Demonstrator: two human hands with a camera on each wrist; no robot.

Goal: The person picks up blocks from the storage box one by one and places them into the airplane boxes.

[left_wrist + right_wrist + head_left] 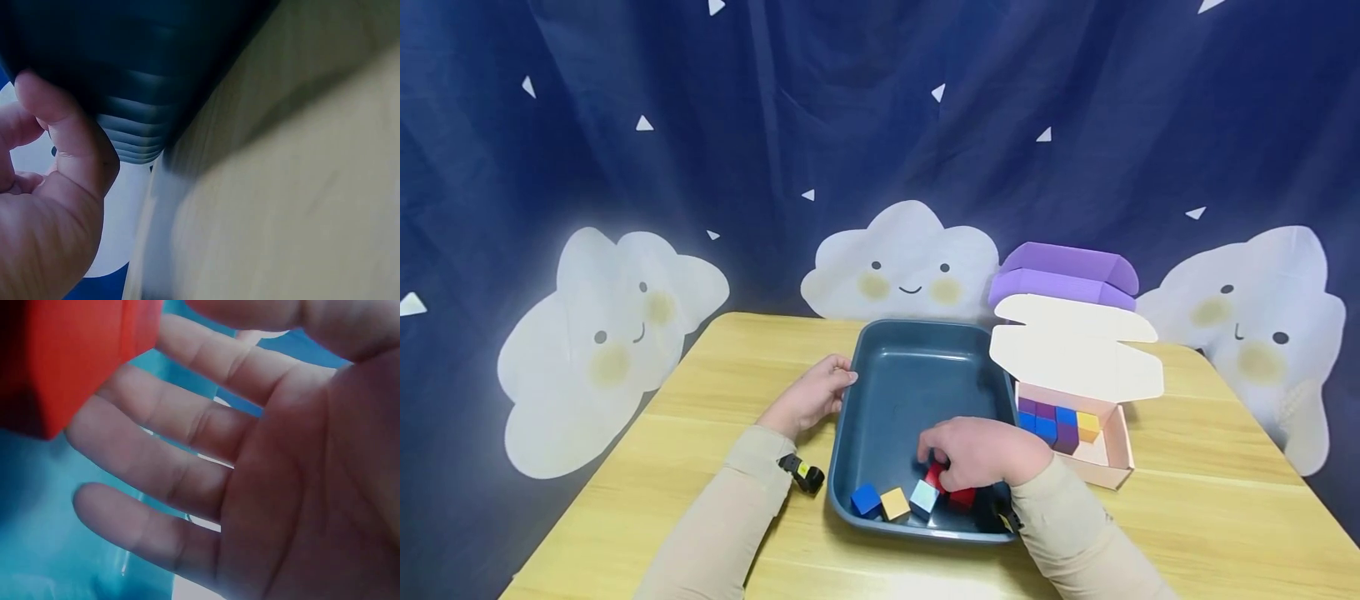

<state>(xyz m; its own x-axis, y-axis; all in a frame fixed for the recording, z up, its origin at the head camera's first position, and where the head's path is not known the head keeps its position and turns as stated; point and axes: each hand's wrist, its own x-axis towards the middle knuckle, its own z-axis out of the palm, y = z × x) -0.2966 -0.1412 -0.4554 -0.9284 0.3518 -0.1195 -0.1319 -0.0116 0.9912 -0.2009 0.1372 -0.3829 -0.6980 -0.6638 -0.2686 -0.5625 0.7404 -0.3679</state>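
Note:
My left hand [814, 395] holds the left rim of a dark blue-grey tray [895, 392]. In the left wrist view its thumb [47, 100] lies against the tray's outer side. Over the tray's near right part is my right hand [981, 450], fingers bent downward with a red block [935, 477] between thumb and fingertips. A second red block [962, 498] lies partly under that hand. Red surfaces [94, 356] sit by the fairly straight fingertips in the right wrist view. A pale blue block [923, 498], a yellow block [895, 504] and a blue block [866, 500] line the near side.
An open pink box [1108, 473] stands right of the tray, with several blue and purple blocks [1045, 425] and a yellow block [1087, 427] in it. Its white lid [1075, 358] is raised, with a purple flap [1067, 267] behind. A cloud-patterned curtain [880, 150] backs the wooden table [1225, 500].

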